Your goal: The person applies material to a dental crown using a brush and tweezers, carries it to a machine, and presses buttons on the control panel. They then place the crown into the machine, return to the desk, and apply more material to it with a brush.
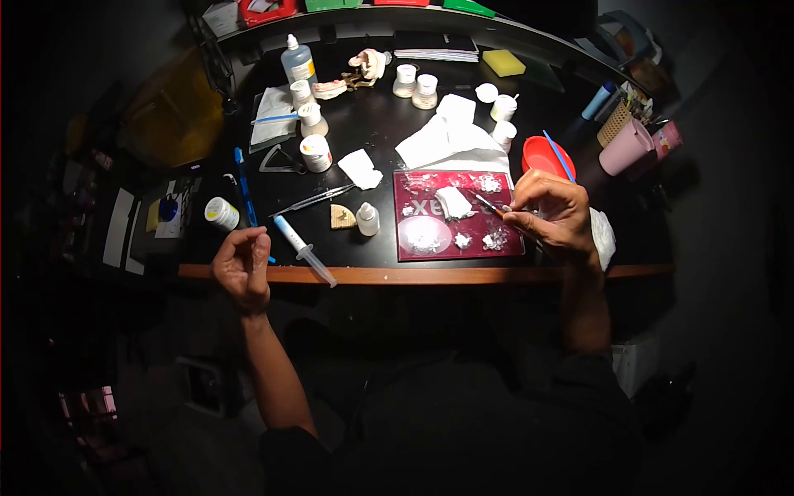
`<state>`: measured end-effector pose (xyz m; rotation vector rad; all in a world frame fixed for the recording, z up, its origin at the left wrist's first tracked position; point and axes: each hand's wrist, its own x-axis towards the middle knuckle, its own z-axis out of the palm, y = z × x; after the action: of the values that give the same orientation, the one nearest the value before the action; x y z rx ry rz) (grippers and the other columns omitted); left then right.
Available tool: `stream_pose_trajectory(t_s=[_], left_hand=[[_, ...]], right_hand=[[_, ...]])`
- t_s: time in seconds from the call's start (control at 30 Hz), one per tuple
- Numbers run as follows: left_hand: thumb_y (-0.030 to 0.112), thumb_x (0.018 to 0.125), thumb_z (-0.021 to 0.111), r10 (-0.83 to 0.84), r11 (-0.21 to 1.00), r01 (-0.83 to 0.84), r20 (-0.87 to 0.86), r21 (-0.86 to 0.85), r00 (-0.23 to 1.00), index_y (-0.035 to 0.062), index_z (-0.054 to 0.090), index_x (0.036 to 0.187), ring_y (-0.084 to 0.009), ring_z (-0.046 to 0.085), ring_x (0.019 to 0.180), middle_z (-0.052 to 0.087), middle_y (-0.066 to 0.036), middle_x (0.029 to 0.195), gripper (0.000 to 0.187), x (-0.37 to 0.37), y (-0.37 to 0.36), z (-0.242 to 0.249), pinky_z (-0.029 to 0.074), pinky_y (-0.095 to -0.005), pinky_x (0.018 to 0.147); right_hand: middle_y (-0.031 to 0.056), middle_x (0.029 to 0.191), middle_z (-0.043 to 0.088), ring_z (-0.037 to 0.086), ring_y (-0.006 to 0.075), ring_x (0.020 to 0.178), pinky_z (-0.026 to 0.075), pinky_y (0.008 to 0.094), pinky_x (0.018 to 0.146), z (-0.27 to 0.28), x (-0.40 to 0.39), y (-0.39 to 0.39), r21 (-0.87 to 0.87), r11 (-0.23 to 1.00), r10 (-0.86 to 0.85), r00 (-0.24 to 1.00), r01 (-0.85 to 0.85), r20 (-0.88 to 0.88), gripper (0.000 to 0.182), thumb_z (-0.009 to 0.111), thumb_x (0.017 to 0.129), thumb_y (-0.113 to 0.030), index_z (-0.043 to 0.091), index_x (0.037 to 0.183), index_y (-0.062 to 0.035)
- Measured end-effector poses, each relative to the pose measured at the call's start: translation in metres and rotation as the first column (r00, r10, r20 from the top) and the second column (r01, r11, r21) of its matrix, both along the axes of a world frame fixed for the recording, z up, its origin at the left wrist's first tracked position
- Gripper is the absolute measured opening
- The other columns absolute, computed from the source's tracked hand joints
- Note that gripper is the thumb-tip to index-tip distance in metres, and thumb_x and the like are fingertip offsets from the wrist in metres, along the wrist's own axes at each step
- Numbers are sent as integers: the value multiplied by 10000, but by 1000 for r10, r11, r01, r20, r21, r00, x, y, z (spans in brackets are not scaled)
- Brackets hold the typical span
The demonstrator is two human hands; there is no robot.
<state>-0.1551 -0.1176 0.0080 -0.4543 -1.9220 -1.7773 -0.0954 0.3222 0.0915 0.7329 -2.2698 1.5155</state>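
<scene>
My right hand (550, 213) is closed round a thin brush (490, 203), its dark tip pointing left over a dark red slab (513, 236). Small heaps of white material (495, 240) lie on that slab, along with a folded white tissue (452, 202) just left of the brush tip. My left hand (242, 269) hovers at the table's front edge, thumb and fingers pinched together; whatever may be between them is too small to make out. To its right lies a syringe (303, 250), and a white jar (221, 213) leans on its side just above.
Tweezers (313, 199), a dropper bottle (367, 219) and a tan tooth-shade block (341, 217) lie mid-table. Behind are powder jars (315, 154), a dental model (364, 70) and paper towels (451, 140). A red bowl (542, 157) and pink cup (624, 149) stand right.
</scene>
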Motion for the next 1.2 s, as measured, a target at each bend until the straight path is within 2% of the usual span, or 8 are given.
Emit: stream_pose_trajectory(t_s=[0.17,0.27,0.57,0.63,0.77,0.93,1.1,1.2], left_hand=[[53,929,718,-49,996,49,9,-77,999,-21,714,1004,-31,450,720,513,47,798,106,24,18,28,315,-195,667],[91,924,734,-77,989,76,-5,-127,997,-16,715,991,-48,467,736,513,32,808,127,35,28,43,334,-208,694],[52,847,837,-179,969,169,-39,-182,983,22,770,999,-34,487,615,575,7,746,169,40,58,53,312,-193,538],[66,873,823,-203,955,199,5,-218,979,3,754,1008,-58,547,668,599,-15,793,164,44,59,54,373,-198,596],[41,885,799,-196,941,192,11,-279,980,-9,749,1009,-63,580,666,610,-24,808,143,47,58,57,396,-196,595],[16,880,767,35,911,-19,31,-412,999,-9,749,1003,-64,531,727,618,-14,828,127,19,56,60,393,-211,650],[40,860,794,45,858,-84,-90,-507,995,8,760,1022,-99,570,727,666,-43,818,169,-5,64,64,415,-258,641],[7,825,801,71,838,-135,-140,-529,988,24,765,995,-113,594,696,655,-44,795,175,1,69,75,405,-251,623]], right_hand=[[68,908,669,626,148,865,511,295,776,-17,-3,-1,-415,905,154,982,-95,111,168,844,837,33,702,914,-11],[77,907,661,611,160,878,504,297,777,-25,1,-6,-674,727,332,926,-131,177,184,837,845,25,684,934,-24],[68,859,624,577,166,823,468,298,731,-35,8,-19,-814,561,488,854,-147,182,180,836,874,-63,662,915,-40],[64,850,612,571,168,825,462,301,733,-36,10,-17,-822,550,495,850,-148,178,188,838,871,-63,656,913,-39],[75,871,612,573,173,863,465,307,774,-29,24,-10,-680,729,276,942,-76,191,184,826,864,-32,647,907,-34],[69,905,636,599,176,871,482,310,783,-26,42,13,-450,893,94,985,-18,147,184,819,853,40,675,947,-26],[130,1009,651,642,161,907,532,293,838,-17,58,30,-219,963,-129,982,157,135,188,784,857,103,687,989,11],[91,975,717,643,114,859,475,240,733,-6,60,51,36,940,-341,939,339,55,142,821,850,29,719,942,-7]])
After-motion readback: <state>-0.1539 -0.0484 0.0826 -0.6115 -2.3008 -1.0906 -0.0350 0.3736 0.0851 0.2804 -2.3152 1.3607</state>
